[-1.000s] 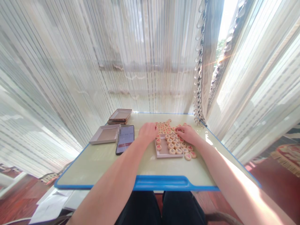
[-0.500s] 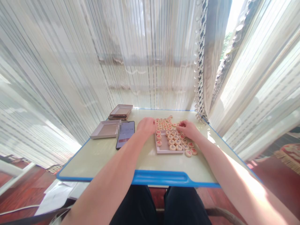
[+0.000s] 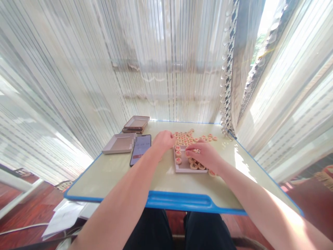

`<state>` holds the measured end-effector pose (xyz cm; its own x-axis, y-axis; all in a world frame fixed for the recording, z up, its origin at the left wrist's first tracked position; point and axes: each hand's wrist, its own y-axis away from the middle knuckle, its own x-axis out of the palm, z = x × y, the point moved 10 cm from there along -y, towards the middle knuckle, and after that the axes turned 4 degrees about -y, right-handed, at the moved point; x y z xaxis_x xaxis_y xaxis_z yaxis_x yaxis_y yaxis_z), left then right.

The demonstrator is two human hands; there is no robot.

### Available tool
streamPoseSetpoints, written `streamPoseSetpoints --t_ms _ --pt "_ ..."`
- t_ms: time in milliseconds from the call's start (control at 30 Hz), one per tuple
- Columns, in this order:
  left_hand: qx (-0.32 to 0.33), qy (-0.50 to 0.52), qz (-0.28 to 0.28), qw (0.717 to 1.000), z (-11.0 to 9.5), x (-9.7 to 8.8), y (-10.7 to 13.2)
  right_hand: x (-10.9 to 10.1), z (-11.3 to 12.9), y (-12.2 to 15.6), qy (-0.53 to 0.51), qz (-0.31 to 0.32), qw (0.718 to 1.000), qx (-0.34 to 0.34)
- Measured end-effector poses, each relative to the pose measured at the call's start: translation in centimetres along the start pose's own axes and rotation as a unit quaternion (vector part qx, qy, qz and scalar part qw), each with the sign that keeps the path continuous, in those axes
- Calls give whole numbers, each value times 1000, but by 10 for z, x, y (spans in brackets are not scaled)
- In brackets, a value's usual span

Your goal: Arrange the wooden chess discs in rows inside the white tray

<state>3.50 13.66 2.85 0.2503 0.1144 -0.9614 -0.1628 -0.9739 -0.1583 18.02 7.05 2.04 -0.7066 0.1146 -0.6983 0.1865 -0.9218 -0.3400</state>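
A shallow white tray (image 3: 181, 168) lies on the pale table (image 3: 125, 173), partly filled with round wooden chess pieces (image 3: 178, 160) marked in red and black. More pieces (image 3: 185, 137) lie loose in a heap just beyond it. My left hand (image 3: 163, 140) rests at the tray's far left corner, fingers curled against the loose pieces. My right hand (image 3: 204, 156) hovers over the tray's middle, fingers pinched together on a chess piece.
A smartphone (image 3: 141, 149) with a lit screen lies left of the tray. Beside it is an open grey box lid (image 3: 118, 144), with brown boxes (image 3: 135, 124) stacked behind. The table has a blue rim (image 3: 179, 201). Sheer curtains hang close around.
My right hand has moved from the loose heap back and left over the tray, covering several pieces. My left hand stayed at the tray's corner. The view shifted slightly right.
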Motion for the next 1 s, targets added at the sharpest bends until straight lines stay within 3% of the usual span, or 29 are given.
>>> streamPoseSetpoints --t_ms 267,467,600,733,800,933,1000 --pt "42 -12 -12 999 -12 3 2 25 14 7 80 37 995 -41" --pt "59 -1 -19 998 -16 2 3 32 22 12 103 59 990 -76" --pt "59 10 -31 998 -17 -2 4 24 27 16 37 45 997 -59" --pt "72 70 -40 994 -20 -10 6 7 20 14 -76 -10 997 0" --pt "73 144 3 987 -21 -8 8 -1 10 12 -130 -47 990 42" --pt "77 275 203 937 -31 13 24 -10 -8 8 -202 -103 970 91" --pt "92 288 238 923 -37 15 32 -11 -13 7 -215 -115 965 93"
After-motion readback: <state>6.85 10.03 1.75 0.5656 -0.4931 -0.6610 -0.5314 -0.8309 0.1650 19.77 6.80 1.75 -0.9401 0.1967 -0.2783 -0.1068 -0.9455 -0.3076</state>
